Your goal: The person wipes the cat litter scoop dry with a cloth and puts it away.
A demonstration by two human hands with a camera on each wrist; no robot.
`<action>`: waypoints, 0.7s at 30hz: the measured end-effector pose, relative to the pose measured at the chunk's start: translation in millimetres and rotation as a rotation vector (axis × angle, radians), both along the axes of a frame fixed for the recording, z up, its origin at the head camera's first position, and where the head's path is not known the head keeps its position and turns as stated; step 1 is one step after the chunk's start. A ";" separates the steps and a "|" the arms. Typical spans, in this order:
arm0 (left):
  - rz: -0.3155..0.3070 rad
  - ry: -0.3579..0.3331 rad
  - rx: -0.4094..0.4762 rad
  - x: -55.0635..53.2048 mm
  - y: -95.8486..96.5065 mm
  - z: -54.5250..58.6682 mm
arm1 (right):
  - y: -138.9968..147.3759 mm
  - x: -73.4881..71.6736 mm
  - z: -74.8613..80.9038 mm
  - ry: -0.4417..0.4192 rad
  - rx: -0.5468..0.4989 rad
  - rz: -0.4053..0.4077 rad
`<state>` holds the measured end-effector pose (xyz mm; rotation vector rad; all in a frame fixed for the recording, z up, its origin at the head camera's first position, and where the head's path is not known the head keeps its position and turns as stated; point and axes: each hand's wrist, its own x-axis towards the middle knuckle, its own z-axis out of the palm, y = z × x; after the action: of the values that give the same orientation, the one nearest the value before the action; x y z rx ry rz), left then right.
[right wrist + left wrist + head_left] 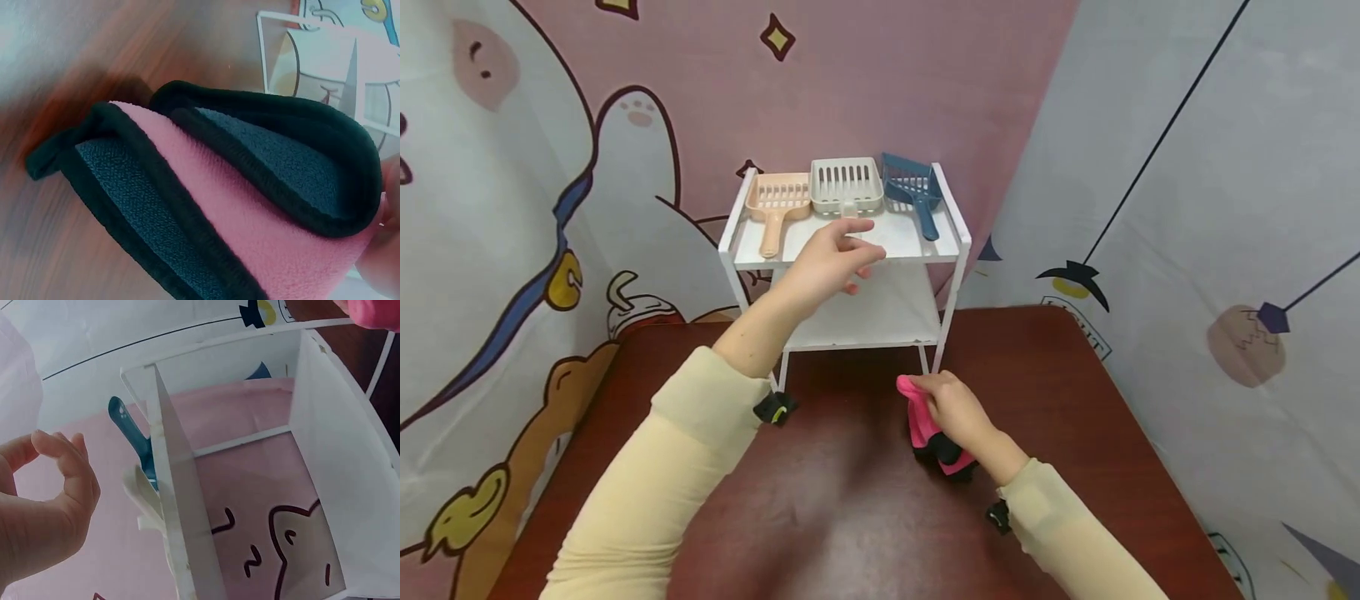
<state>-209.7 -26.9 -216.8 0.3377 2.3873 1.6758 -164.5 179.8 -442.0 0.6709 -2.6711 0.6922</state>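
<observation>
Three litter scoops lie side by side on the top shelf of a small white rack point(895, 304): a peach one point(772, 218), an off-white one point(846, 204) and a dark blue one point(922, 218). My left hand point(827, 262) hovers in front of that shelf, below the off-white scoop's handle, fingers loosely bent and holding nothing. The left wrist view shows it apart from the scoops. Lower right, my right hand point(958, 412) pinches one end of a folded pink cloth point(920, 421) with dark grey faces and black edging. In the right wrist view the cloth point(206, 181) hangs in folds.
The rack stands at the back of a dark red-brown wooden table point(820, 500), with a lower shelf point(857, 333) beneath the top one. Behind and beside the table hangs a cartoon-printed backdrop point(865, 92) in pink and white.
</observation>
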 end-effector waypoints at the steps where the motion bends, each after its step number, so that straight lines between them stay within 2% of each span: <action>1: -0.001 -0.004 -0.007 0.5 -1.9 -1.0 | -2.9 -0.6 -1.1 0.008 0.007 0.019; 4: -0.014 -0.021 -0.027 2.9 -6.8 -3.6 | -6.2 -1.4 -4.1 0.012 0.028 0.044; 9: -0.054 -0.028 -0.033 7.7 -13.5 -7.1 | 2.5 0.9 -7.1 0.004 0.099 -0.003; 12: -0.073 -0.026 -0.030 12.1 -19.1 -8.6 | 9.9 3.7 -11.4 0.002 0.178 -0.019; 16: -0.091 -0.023 -0.046 16.8 -30.1 -14.3 | 19.9 6.2 -22.2 0.016 0.335 -0.030; 18: -0.102 -0.014 -0.062 18.3 -37.6 -20.0 | 24.7 7.6 -27.7 -0.013 0.410 -0.025; 21: -0.127 -0.014 -0.077 20.8 -50.8 -30.8 | 31.5 11.2 -34.3 -0.113 0.514 0.018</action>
<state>-188.9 -77.7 -247.7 0.4529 2.3593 1.5225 -153.3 211.3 -476.3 0.7967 -2.9734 0.0330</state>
